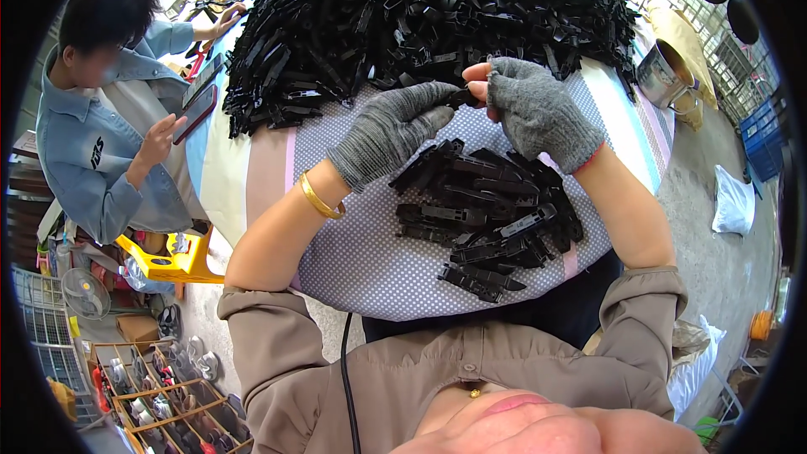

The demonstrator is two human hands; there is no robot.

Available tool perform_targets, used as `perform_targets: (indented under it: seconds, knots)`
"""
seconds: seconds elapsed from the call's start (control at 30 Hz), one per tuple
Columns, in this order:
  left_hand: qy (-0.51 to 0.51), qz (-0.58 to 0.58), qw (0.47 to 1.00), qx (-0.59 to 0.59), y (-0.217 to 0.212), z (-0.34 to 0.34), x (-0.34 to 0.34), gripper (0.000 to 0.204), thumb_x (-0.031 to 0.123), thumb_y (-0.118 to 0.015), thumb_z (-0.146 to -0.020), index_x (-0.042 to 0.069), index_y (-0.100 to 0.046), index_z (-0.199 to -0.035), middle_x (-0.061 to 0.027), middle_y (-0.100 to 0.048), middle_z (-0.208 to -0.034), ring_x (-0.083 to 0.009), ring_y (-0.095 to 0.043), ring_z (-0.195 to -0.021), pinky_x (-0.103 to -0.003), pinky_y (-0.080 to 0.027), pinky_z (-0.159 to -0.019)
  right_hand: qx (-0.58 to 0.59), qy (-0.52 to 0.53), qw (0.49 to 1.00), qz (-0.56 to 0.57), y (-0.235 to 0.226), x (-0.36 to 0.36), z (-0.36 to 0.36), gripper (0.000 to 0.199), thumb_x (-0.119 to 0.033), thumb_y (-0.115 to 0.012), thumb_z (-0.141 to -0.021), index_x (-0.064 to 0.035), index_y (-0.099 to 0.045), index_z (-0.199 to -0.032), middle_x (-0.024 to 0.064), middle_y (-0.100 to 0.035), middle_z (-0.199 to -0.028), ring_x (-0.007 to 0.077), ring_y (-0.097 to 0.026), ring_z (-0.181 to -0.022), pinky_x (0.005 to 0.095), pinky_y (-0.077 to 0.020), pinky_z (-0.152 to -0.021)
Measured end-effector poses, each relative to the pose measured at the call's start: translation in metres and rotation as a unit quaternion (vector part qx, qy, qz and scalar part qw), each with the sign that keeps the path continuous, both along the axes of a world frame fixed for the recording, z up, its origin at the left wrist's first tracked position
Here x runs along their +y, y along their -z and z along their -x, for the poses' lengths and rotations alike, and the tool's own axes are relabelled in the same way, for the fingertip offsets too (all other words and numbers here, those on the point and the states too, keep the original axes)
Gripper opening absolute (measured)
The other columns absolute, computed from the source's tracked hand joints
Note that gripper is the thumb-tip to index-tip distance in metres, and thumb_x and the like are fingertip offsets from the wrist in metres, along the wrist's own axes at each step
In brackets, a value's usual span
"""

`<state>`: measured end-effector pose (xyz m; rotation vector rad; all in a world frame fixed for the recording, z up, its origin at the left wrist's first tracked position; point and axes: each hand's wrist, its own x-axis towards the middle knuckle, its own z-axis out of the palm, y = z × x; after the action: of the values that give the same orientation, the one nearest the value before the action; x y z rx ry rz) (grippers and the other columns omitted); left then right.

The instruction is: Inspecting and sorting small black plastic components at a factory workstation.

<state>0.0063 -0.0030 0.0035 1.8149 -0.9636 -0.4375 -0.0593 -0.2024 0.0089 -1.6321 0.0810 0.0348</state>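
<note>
Both gloved hands meet over the near pile of black plastic strips (487, 210), left hand (391, 130) and right hand (538, 109) with fingers clamped on one small black piece (462, 98) lying crosswise between them.

small black plastic part (465, 97), pinched, apparently level

Grey knitted fingerless glove on my left hand (391, 130), same on my right hand (538, 109). Gold bangle (319, 199) at left wrist, thin red band (591, 158) at right wrist. Taupe sleeves pushed up above elbows. Black cable (346, 387) over shirt.
</note>
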Motion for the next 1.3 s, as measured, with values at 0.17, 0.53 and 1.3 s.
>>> perform_targets:
  seconds: [0.17, 0.53, 1.3]
  knots:
    - [0.003, -0.005, 0.999, 0.036, -0.009, 0.0, 0.0, 0.036, 0.025, -0.057, -0.089, 0.006, -0.057, -0.118, 0.0029, -0.055, -0.073, -0.004, -0.049, -0.064, -0.018, -0.043, -0.058, -0.006, 0.043, 0.999, -0.001, -0.002, 0.002, 0.002, 0.024, -0.023, -0.063, -0.086, -0.0044, -0.063, -0.102, 0.0, -0.058, -0.078, 0.007, -0.053, -0.067, 0.0203, -0.0464, -0.06]
    - [-0.036, 0.023, 0.993, 0.107, -0.01, 0.01, -0.003, 0.033, 0.021, -0.06, -0.088, 0.005, -0.058, -0.117, 0.0016, -0.061, -0.078, -0.0029, -0.049, -0.064, -0.018, -0.044, -0.058, -0.024, 0.075, 0.994, -0.077, -0.009, 0.01, 0.012, 0.023, -0.023, -0.063, -0.085, -0.0046, -0.063, -0.099, 0.002, -0.061, -0.086, 0.0099, -0.059, -0.077, 0.0224, -0.0506, -0.065]
    - [0.025, 0.093, 0.968, -0.231, -0.004, 0.036, -0.025, 0.026, 0.022, -0.058, -0.084, 0.004, -0.06, -0.103, -0.0159, -0.063, -0.087, -0.0314, -0.061, -0.084, -0.039, -0.048, -0.078, 0.023, 0.024, 0.985, -0.167, -0.009, 0.041, 0.019, 0.06, -0.055, -0.045, -0.088, 0.002, -0.06, -0.096, 0.0116, -0.063, -0.09, 0.0196, -0.061, -0.087, 0.0294, -0.0477, -0.08]
